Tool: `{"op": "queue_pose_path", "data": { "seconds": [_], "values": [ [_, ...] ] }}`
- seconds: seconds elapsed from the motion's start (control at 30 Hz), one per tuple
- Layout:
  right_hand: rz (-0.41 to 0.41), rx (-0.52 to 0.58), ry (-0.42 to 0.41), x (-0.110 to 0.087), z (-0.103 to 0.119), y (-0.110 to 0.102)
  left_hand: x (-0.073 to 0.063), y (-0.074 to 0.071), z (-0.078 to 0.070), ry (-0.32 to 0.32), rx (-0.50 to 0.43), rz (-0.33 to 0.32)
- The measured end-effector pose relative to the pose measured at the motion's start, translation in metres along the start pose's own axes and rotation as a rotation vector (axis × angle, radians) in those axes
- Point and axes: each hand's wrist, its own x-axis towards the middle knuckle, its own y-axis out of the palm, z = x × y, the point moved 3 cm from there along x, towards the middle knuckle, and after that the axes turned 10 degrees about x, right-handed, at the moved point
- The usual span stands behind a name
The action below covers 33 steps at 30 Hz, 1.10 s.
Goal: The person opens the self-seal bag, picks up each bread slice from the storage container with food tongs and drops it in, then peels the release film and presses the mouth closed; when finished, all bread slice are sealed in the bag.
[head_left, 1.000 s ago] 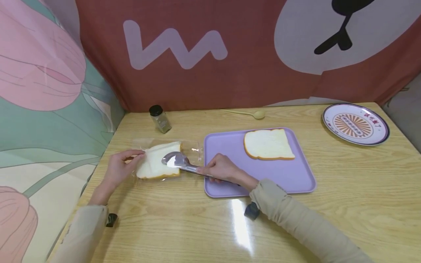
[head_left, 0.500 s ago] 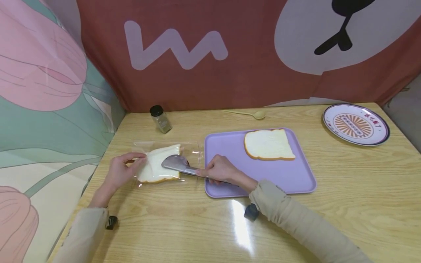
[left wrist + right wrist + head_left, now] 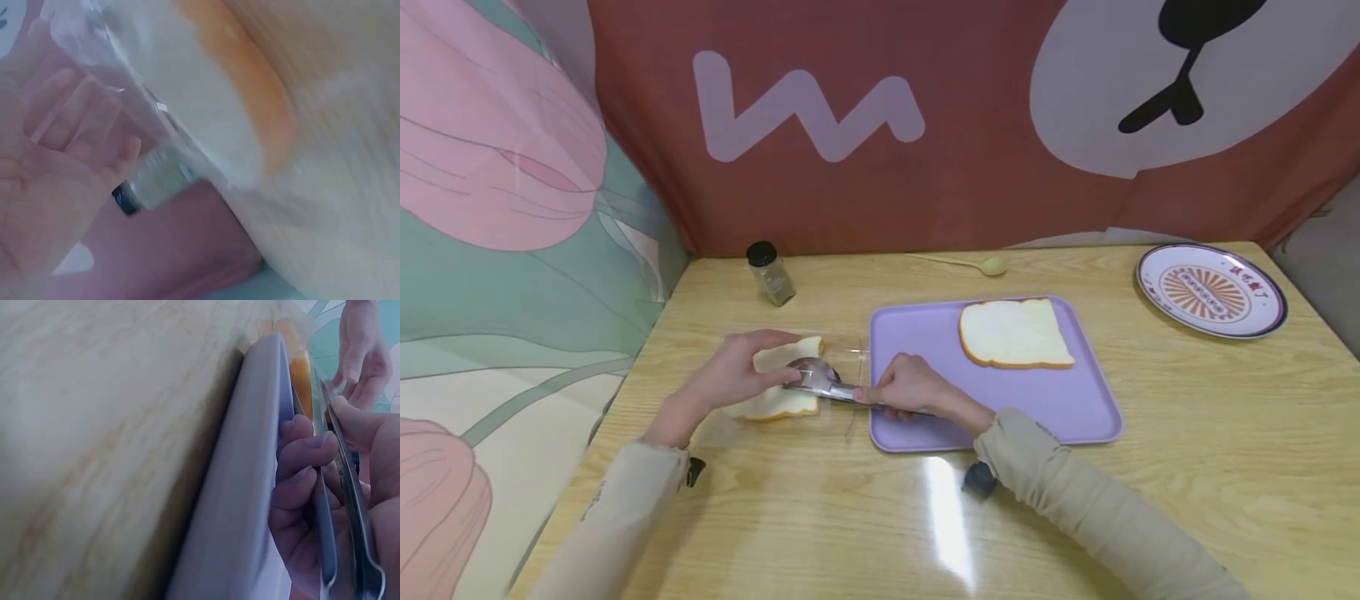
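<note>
left hand (image 3: pixel 730 372) over bread (image 3: pixel 778 403) in bag (image 3: pixel 844 368), right hand (image 3: pixel 915 386) round tongs (image 3: pixel 841 392)

right hand (image 3: pixel 910 385): grips metal tongs (image 3: pixel 842 392) | left hand (image 3: pixel 730 371): over bagged bread (image 3: pixel 781 403) | bread slice (image 3: pixel 1017 333): on purple tray (image 3: pixel 917 337)

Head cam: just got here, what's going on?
A person's right hand grips metal tongs across the left edge of the purple tray, their rounded end at a bread slice in clear wrapping on the table. The left hand is over that slice, by the tongs' end; whether it touches them is unclear. Another slice lies on the tray, outside the wrapping.
</note>
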Motion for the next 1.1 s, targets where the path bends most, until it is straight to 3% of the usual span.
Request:
{"op": "queue_pose_path", "data": {
  "seconds": [0.2,0.5,0.73,1.1],
  "values": [
    [0.016,-0.002,0.006,0.0,0.002,0.001,0.012,0.01,-0.006,0.05,-0.015,0.036],
    [0.026,-0.001,0.008,0.0,0.004,-0.001,0.011,0.011,-0.005,0.044,-0.052,-0.02],
    [0.07,0.01,0.023,-0.001,0.002,-0.007,0.01,0.011,-0.005,0.04,-0.076,-0.025],
    [0.168,-0.053,0.067,-0.007,0.004,-0.027,0.008,0.004,-0.004,0.125,-0.081,-0.181]
  ]
}}
